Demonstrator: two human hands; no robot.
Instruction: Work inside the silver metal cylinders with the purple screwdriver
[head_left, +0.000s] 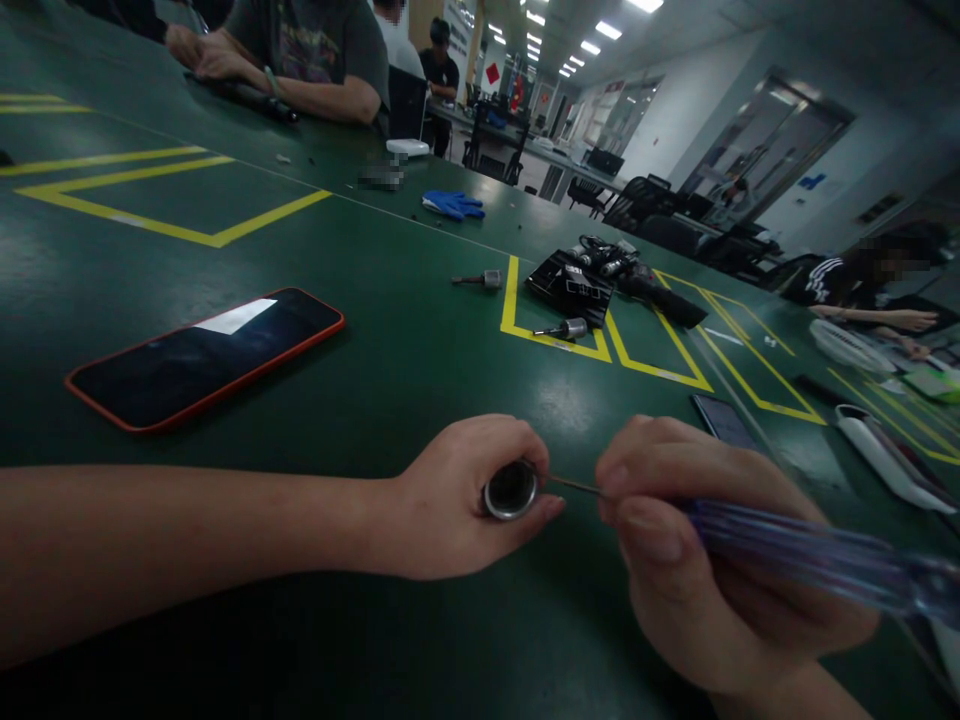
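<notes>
Wrapped in the fingers of my left hand (457,500) is a hollow metal cylinder (511,490), its round open end with a shiny rim facing me. My right hand (697,560) grips a screwdriver (795,550) with a clear bluish-purple handle and a thin shaft. The shaft points left and reaches the side of the cylinder, close to my left fingertips. Whether its tip sits in a screw there I cannot tell. Both hands are above the green table (405,650).
A phone with an orange edge (210,360) lies at left. Farther back are two metal pieces with thin shafts (487,280), a black plastic packet (570,285), a blue glove (454,205) and yellow tape outlines. Another phone (724,420) lies behind my right hand. A person (315,70) sits opposite.
</notes>
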